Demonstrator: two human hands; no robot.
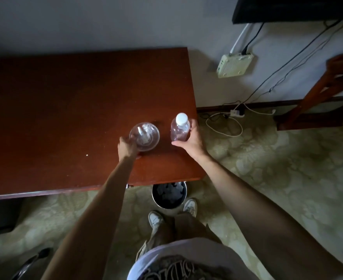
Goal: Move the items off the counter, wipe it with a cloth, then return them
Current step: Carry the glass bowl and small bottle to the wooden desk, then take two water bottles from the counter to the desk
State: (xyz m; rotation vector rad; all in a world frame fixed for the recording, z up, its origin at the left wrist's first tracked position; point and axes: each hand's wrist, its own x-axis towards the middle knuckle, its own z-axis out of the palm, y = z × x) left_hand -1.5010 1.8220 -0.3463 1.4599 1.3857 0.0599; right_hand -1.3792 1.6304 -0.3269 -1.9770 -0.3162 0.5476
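Reaching out over a reddish-brown wooden desk [65,110] with both bare arms. Gripping a clear plastic water bottle with a white cap [180,128] in the right hand [192,138], fingers wrapped around the far side and thumb across the near side of the body, the bottle standing upright near the desk's right edge; whether its base is resting on the wood or raised just above it cannot be told. Curling the left hand [127,147] around the near-left rim of a clear round glass bowl-like container [144,136], the grip clenched on its edge, with small pale things lying inside, too blurred to identify. Sitting on the desk, the container, just left of the bottle and apart from it. Lying alone on the desk toward the near left, a tiny pale speck [86,155]. Standing on the patterned green carpet [267,168] under the desk's near right corner, a round metal bin with a dark liner [169,196], just ahead of two pale shoes [155,219]. Hanging on the pale wall to the right, a cream box with cables [234,64], above a white power strip [236,113] and looping cords on the floor.
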